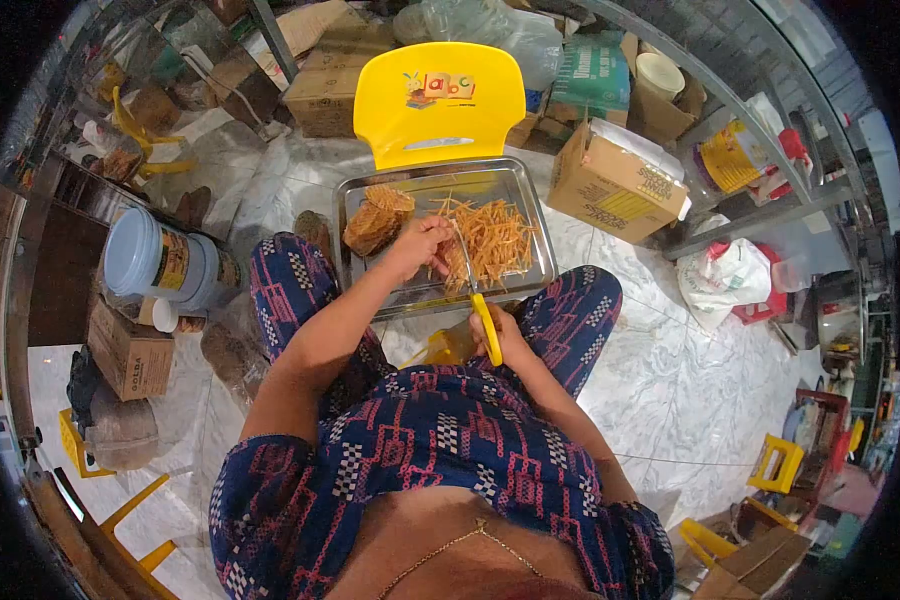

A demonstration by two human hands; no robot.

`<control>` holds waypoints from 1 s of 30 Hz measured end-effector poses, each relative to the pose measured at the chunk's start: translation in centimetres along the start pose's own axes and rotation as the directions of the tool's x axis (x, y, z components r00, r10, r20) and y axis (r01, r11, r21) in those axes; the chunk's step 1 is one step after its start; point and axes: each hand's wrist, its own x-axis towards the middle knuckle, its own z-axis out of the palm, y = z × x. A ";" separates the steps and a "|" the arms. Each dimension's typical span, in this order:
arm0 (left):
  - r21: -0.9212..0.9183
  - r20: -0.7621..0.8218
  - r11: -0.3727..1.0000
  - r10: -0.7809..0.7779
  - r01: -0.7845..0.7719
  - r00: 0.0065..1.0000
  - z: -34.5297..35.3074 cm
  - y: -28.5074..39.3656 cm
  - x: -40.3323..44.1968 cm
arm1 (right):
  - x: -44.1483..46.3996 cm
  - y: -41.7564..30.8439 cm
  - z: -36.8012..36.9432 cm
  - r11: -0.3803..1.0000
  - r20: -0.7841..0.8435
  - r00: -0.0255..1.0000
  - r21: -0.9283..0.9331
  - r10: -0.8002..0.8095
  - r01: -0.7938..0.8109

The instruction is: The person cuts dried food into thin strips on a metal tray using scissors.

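My right hand (pixel 508 338) is closed round the yellow handles of a pair of scissors (pixel 486 322), whose metal blades point up over the tray. Beside the blades, my left hand (pixel 426 246) pinches an orange-brown dried piece, mostly hidden by the fingers. Both hands are at the metal tray (pixel 346 292), which rests on a yellow chair (pixel 440 90) in front of me. A heap of thin orange-brown strips (pixel 500 240) covers the tray's right part. On its left lies a stack of larger flat orange-brown pieces (pixel 375 222).
Cardboard boxes stand behind the chair and at the right, one of them an open box (pixel 615 185). Blue-white buckets (pixel 160 258) and a brown box (pixel 130 350) are at the left. A white bag (pixel 725 280) lies by the right-hand metal shelf (pixel 760 228).
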 end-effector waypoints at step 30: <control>-0.059 -0.010 0.998 -0.015 0.015 1.000 0.4 0.3 -0.2 | 0.2 0.2 -0.4 0.999 0.012 1.000 0.051 0.018 -0.019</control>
